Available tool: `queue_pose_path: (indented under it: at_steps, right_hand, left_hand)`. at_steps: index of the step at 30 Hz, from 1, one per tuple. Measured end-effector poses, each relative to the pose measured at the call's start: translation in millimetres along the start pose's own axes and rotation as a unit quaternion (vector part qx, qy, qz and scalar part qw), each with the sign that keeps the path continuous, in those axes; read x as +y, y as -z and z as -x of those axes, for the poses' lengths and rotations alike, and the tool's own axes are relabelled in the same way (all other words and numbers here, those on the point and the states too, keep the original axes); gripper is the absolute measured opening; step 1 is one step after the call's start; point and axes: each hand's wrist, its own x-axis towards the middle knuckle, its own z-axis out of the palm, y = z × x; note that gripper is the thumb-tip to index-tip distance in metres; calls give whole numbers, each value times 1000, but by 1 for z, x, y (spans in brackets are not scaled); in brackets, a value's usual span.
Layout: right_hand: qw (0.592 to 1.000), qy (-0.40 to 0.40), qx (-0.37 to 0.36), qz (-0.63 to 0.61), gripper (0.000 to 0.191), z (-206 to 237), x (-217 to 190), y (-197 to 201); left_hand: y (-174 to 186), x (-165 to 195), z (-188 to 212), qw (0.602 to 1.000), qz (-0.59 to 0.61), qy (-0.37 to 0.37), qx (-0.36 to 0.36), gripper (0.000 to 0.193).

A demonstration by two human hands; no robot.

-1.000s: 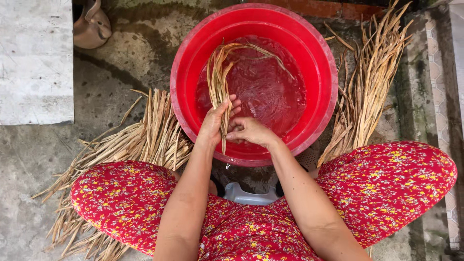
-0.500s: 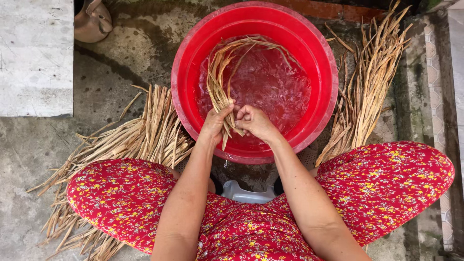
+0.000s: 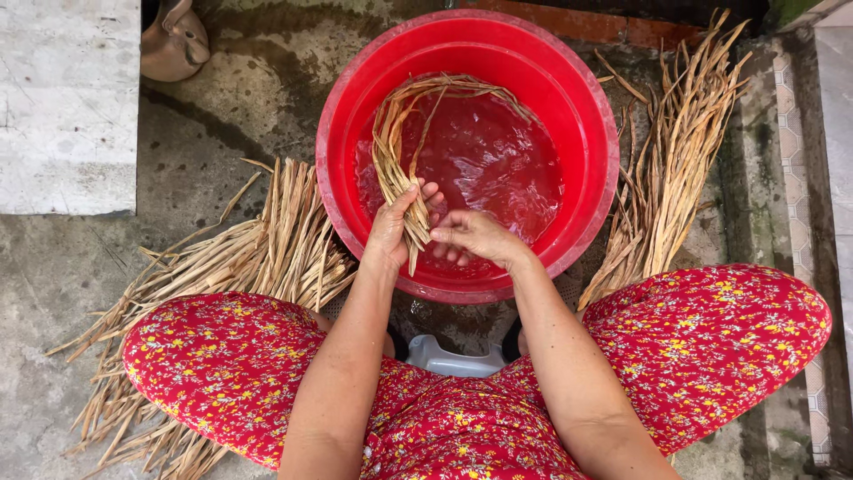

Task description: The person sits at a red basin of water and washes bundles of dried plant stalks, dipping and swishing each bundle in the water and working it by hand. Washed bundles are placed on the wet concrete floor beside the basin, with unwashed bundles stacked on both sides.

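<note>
Left hand (image 3: 391, 233) grips a bundle of wet dried-grass strands (image 3: 397, 151) over the near rim of the red plastic basin (image 3: 586, 116), their far ends curving through the water (image 3: 489, 160). Right hand (image 3: 475, 236), fingers pinched, touches the bundle's lower end. Piles of dry strands lie on the concrete floor (image 3: 80, 258) to the left (image 3: 258, 249) and right (image 3: 675, 160) of the basin.

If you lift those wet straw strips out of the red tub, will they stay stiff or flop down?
Probably flop: the strips in the left hand already curve round inside the red tub. They look thin, so likely light, though soaking in the water may make them heavier and a bit slippery.
</note>
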Motion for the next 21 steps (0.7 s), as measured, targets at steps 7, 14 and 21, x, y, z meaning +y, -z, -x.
queue_pose_path:
  at_steps: [7,14,21]
  right_hand:
    - [977,64,-62,-196,29,-11,28,-10]
    - [957,101,-77,-260,25,-19,41,2]
    - [949,52,3,-312,22,-29,50,1]
  left_hand:
    - [-2,6,2,1000,1,19,-14,39]
    - [-5,6,7,997,-27,48,-55,36]
    - [5,-1,6,991,-114,52,-41,33]
